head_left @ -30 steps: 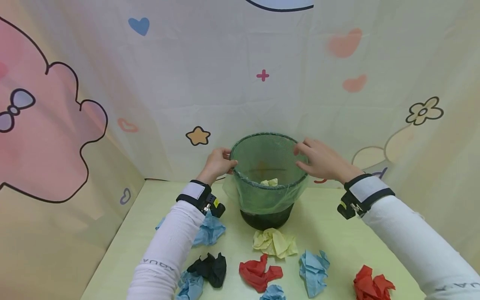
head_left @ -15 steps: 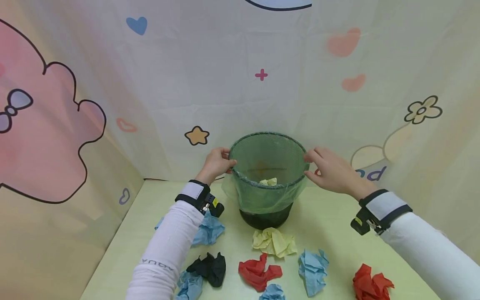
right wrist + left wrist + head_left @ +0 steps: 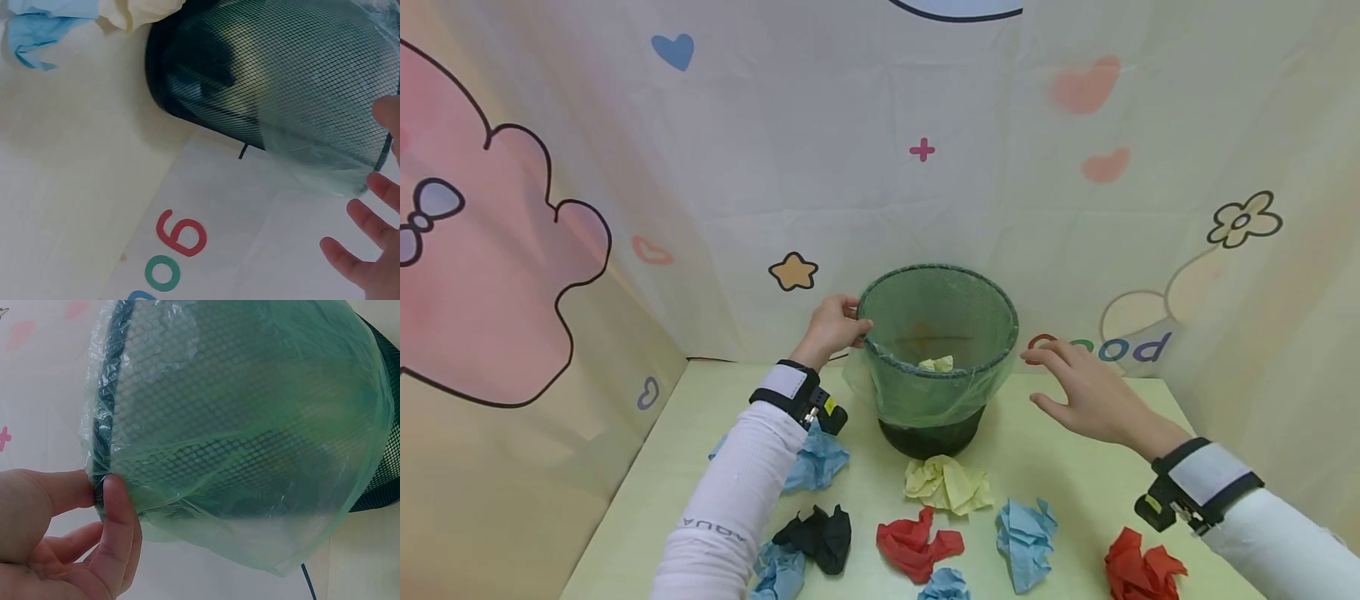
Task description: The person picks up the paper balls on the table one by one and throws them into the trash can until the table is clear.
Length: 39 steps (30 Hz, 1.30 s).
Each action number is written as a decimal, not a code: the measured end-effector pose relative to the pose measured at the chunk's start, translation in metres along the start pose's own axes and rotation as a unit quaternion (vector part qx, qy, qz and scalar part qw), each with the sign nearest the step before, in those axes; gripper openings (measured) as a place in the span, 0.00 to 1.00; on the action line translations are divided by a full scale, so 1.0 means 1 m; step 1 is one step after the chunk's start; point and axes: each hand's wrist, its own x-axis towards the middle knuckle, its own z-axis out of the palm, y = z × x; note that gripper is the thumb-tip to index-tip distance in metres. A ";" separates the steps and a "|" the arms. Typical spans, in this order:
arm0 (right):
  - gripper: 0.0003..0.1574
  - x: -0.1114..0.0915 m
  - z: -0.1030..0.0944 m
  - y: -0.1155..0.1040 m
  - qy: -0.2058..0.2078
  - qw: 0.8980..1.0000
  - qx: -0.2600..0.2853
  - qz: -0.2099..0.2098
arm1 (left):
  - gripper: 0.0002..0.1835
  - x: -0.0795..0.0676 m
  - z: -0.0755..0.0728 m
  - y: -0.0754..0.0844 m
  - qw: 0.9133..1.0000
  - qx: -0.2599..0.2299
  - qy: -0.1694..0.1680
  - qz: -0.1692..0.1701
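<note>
A dark mesh wastebasket (image 3: 928,437) stands at the back of the table, lined with a translucent green bag (image 3: 917,404) folded over its rim. My left hand (image 3: 835,325) pinches the rim on the left side; in the left wrist view, thumb and fingers (image 3: 119,531) grip the bag-covered edge. To the right of the basket, my right hand (image 3: 1086,396) is in the air with spread fingers, holding nothing. Its fingers (image 3: 375,225) appear near the rim in the right wrist view. A pale yellow crumpled paper (image 3: 937,364) shows inside the basket.
In front of the basket lie crumpled papers: yellow (image 3: 949,485), red (image 3: 917,546), blue (image 3: 1027,543), black (image 3: 820,540) and another red (image 3: 1142,567) at the right. Further blue papers (image 3: 817,458) lie near the left forearm. A patterned curtain (image 3: 850,167) hangs right behind.
My right hand has left the basket's right rim and moved right and down, its fingers spreading. The left hand stays on the left rim, and the basket has not moved.
</note>
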 end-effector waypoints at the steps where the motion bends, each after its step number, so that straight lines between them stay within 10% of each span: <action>1: 0.34 -0.003 0.000 0.000 -0.001 1.000 -0.001 0.002 | 0.28 0.000 0.000 0.000 1.000 0.001 0.000 0.001; 39: 0.46 -0.183 0.063 -0.012 -0.117 0.965 0.053 0.227 | 0.27 -0.001 -0.001 -0.002 1.000 -0.006 0.008 0.008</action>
